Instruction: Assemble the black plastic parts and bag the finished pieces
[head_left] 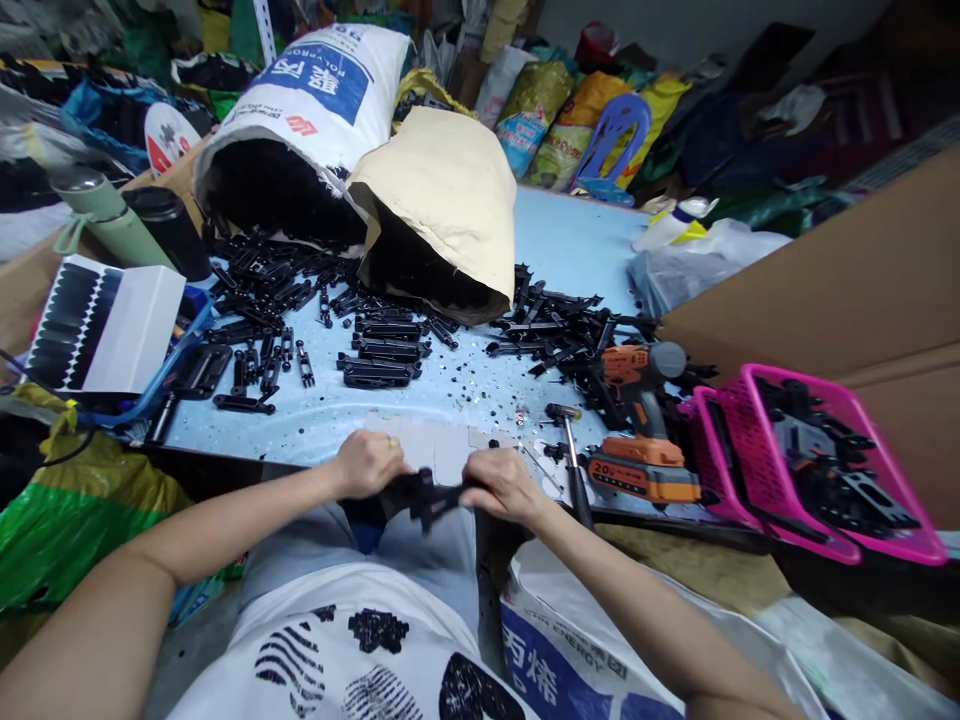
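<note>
A jointed black plastic part [427, 500], blurred by motion, is held between my two hands over my lap at the table's front edge. My left hand [370, 463] is closed round its left end. On the other end, my right hand [499, 482] is closed, thumb pressed along it. The exact shape of the part is hard to make out. Behind my hands, several black bars [382, 350] are stacked in a row. More loose black pieces [262, 290] lie heaped to the left, and long black pieces [562, 325] to the right.
An orange cordless drill [637, 425] and a hammer [571, 455] lie right of my hands. Pink baskets [885, 480] hold black parts at the right edge. A white sack [345, 90] and a beige sack [450, 190] gape open at the back. Left stand a green bottle [112, 220] and blue tray [195, 325].
</note>
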